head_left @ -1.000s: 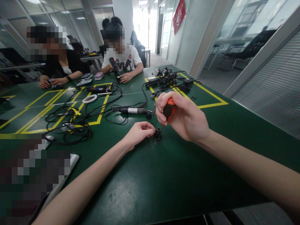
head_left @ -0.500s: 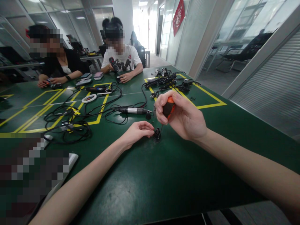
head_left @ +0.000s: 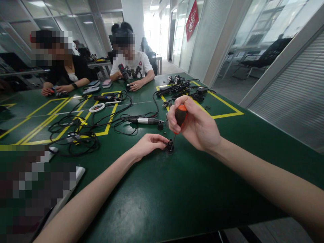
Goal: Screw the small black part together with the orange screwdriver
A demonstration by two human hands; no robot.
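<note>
My right hand point(head_left: 198, 126) is wrapped round the orange and black handle of a screwdriver point(head_left: 181, 116). The screwdriver's thin shaft points down at a small black round part point(head_left: 169, 149), which stands on the green table with a short tube rising from its wide base. From the left, my left hand point(head_left: 151, 145) reaches in with thumb and fingers closed at this part, steadying its side. Where the screwdriver tip meets the part is too small to make out. Just beyond lie a second small black part point(head_left: 160, 125) and an electric screwdriver point(head_left: 144, 120) with a silver band.
Black cables point(head_left: 76, 135) lie coiled at left, near a white ring point(head_left: 97, 107). More cables and plugs point(head_left: 177, 88) are heaped within yellow tape at the back right. Two people sit across the table; one holds a power tool point(head_left: 123, 71). A pixelated white-edged object point(head_left: 79, 173) lies front left.
My left fingertips have moved slightly right onto the black part. My right hand has shifted a little with the screwdriver, whose handle looks turned. The view has tilted slightly.
</note>
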